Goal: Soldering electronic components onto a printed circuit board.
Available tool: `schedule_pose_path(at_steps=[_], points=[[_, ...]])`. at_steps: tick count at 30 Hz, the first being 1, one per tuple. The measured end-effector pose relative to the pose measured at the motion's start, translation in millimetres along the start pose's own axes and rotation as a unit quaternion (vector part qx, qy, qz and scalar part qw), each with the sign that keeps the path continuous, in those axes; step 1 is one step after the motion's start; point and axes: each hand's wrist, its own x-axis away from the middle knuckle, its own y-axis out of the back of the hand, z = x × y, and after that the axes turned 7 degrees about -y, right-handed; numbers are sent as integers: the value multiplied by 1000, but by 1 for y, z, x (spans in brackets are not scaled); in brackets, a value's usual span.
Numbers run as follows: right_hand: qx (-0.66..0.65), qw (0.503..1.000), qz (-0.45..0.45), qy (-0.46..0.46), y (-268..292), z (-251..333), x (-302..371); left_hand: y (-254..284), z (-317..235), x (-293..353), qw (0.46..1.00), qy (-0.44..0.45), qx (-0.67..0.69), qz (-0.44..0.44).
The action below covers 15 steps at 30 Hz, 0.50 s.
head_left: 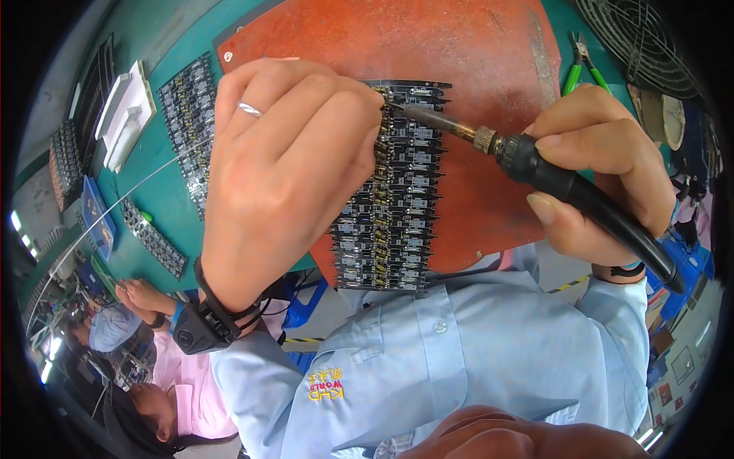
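My right hand (pixel 604 164) grips a black-handled soldering iron (pixel 543 164). Its tip reaches the upper part of a black circuit board panel (pixel 413 183), close to my left fingertips. My left hand (pixel 290 153), with a ring on one finger, is closed in a pinch over the panel's upper left side and covers part of it. A thin silvery solder wire (pixel 153 174) runs from the lower left up to my left hand; its end at the fingertips is hidden. The panel carries rows of small parts and lies on a worn red mat (pixel 489 206).
On the green table (pixel 172 229) at left lie another board panel (pixel 183 107), a narrow board strip (pixel 153 237) and a white foam piece (pixel 128 115). Green-handled cutters (pixel 582 65) and a round wire fan guard (pixel 642 42) are at upper right. A co-worker in pink (pixel 195 382) sits at lower left.
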Motion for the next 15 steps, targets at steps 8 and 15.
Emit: schedule_pose_path(at_steps=[8,15], points=[[-16,999,-49,-15,34,21,22,13,-15,-17,1000,4,13,5],[-58,979,-185,-61,110,50,91,46,-59,-72,999,1,48,-16]])
